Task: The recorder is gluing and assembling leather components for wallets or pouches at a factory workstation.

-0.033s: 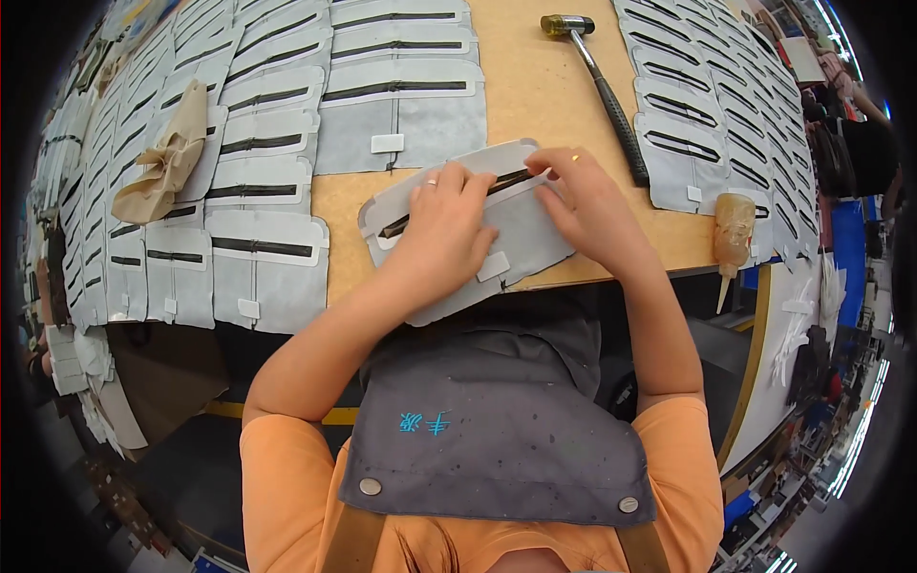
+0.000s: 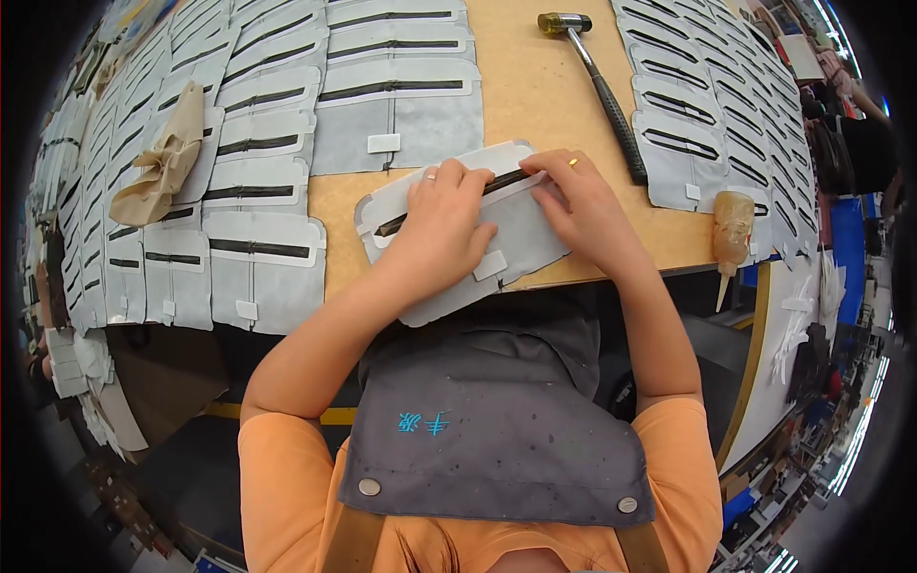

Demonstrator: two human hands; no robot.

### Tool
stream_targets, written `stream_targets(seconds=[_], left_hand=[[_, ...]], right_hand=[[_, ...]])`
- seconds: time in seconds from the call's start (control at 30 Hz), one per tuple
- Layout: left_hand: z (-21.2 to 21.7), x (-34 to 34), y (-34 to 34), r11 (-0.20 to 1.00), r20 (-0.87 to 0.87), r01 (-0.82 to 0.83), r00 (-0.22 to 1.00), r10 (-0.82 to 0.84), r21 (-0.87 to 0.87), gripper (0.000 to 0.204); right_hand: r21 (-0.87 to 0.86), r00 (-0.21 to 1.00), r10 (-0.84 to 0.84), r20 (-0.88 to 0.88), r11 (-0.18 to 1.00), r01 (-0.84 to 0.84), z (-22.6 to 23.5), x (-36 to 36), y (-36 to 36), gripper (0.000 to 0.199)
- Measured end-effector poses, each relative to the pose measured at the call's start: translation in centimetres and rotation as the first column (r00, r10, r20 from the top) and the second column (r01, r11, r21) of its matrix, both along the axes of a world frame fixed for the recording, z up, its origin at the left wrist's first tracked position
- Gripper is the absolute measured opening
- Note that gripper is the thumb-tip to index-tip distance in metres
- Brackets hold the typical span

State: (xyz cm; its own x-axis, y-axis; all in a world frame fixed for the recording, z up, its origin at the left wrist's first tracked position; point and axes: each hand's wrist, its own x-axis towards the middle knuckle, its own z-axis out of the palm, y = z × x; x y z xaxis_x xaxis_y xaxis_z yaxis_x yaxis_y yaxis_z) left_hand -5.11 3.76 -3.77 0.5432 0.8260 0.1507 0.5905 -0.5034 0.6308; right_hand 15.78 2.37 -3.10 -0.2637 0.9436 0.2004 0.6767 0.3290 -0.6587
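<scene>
Fingers of both the left hand [image 2: 441,224] and right hand [image 2: 585,208] press flat, slightly spread, on a grey panel [image 2: 521,234] overhanging the counter [image 2: 535,91] edge, hammer [image 2: 597,81] just beside.

The person wears an orange short-sleeved shirt, a grey apron with metal snaps and tan straps, and rings on both hands.

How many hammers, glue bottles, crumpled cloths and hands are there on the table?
Hammer: 1
Glue bottle: 1
Crumpled tan cloth: 1
Hands, left hand and right hand, both pressing the grey zipper panel: 2
Total: 5
</scene>
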Motion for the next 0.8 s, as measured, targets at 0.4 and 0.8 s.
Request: stream_targets(seconds=[0.4,0.8], left_hand=[[-1.7,1.4,2.0,0.979,0.06,0.127,0.989,-0.138,0.158,0.023],[-0.3,-0.1,1.4,0.982,-0.004,0.116,0.993,-0.117,0.149,0.033]], right_hand=[[0.022,0.989,-0.056,-0.136,0.998,0.06,-1.5,0.2,-0.5,0.021],[0.097,0.999,0.024,-0.025,0.995,-0.022,-1.6,-0.5,-1.3,0.036]])
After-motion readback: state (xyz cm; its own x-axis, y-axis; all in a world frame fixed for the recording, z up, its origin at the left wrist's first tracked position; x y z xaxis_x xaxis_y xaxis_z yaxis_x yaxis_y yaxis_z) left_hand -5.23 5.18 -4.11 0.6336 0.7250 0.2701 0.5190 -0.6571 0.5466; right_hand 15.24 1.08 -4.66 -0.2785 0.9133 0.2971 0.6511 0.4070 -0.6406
